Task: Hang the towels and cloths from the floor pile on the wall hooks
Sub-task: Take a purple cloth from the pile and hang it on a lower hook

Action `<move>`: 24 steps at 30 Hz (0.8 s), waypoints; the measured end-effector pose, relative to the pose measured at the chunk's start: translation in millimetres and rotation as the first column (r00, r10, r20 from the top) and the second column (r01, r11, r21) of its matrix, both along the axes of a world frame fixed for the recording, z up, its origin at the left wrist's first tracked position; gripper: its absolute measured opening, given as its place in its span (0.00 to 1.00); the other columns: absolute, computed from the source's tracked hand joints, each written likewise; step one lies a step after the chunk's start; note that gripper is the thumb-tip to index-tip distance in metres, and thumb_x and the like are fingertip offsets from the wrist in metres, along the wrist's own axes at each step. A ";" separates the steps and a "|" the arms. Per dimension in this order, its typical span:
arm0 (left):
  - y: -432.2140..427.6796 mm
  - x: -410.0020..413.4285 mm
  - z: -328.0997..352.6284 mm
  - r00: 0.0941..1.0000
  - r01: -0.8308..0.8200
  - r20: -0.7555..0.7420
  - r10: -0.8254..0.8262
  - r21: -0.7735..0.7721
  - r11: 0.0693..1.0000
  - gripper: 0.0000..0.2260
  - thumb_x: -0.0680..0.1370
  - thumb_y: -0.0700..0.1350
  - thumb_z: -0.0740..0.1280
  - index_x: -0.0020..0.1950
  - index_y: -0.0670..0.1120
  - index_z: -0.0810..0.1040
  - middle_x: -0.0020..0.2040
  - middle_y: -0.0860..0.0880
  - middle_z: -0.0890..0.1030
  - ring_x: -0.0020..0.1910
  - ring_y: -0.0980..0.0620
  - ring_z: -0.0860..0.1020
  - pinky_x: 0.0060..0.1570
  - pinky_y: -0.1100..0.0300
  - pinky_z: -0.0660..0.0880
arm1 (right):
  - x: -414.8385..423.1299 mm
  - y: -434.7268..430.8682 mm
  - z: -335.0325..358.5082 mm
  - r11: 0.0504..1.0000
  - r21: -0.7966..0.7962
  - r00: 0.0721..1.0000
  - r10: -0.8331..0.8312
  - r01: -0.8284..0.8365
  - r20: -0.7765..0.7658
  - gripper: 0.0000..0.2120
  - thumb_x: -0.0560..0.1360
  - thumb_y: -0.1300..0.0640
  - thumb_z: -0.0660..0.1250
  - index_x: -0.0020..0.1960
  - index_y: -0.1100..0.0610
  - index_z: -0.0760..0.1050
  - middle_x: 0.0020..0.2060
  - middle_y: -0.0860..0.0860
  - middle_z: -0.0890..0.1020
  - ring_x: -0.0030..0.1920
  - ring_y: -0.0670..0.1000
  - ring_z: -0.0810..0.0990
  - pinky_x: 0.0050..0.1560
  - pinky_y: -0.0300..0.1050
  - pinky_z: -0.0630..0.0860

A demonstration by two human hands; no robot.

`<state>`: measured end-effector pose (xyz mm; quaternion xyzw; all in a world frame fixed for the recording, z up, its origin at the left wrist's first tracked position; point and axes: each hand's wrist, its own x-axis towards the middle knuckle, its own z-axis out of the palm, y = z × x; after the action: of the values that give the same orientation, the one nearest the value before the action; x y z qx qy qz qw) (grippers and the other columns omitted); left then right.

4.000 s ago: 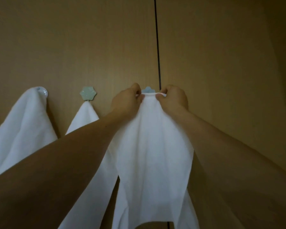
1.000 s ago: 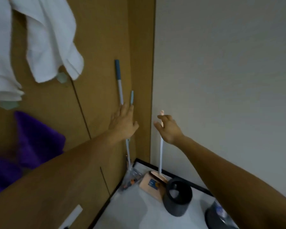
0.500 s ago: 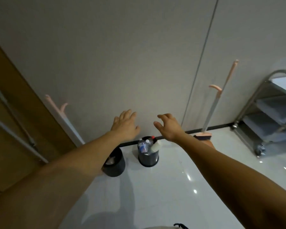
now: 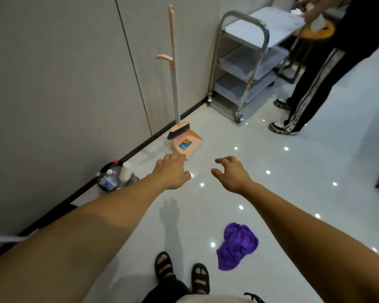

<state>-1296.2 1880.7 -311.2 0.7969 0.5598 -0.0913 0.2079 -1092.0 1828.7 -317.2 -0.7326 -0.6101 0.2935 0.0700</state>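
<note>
One purple cloth [image 4: 236, 246] is lying crumpled on the glossy white floor [image 4: 293, 193], just right of the person's sandalled feet. One broom [image 4: 175, 84] and one dustpan [image 4: 186, 145] are standing against the grey wall [image 4: 53, 84], near one three-shelf trolley [image 4: 245, 62]. The left hand [image 4: 173, 171] and right hand [image 4: 232, 176] are hovering outstretched, each grip loose and holding nothing.

1 wide-angle head-worn view from standing height, forward and down onto floor [image 4: 315, 160] beside wall [image 4: 53, 84]
</note>
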 end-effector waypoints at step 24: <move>-134.0 211.8 -433.7 0.997 -0.022 -0.073 -0.018 -0.507 0.862 0.28 0.78 0.55 0.59 0.76 0.48 0.58 0.74 0.46 0.63 0.70 0.44 0.65 0.64 0.49 0.67 | 206.8 -153.1 -431.3 0.801 -0.567 0.971 -0.240 0.193 -0.009 0.22 0.79 0.48 0.59 0.70 0.56 0.68 0.65 0.57 0.72 0.60 0.58 0.76 0.60 0.50 0.73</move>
<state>-1084.4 1746.7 -744.8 0.7097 0.5243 -0.2648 0.3891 -885.2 1675.6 -748.6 -0.7730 -0.4056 0.4792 -0.0910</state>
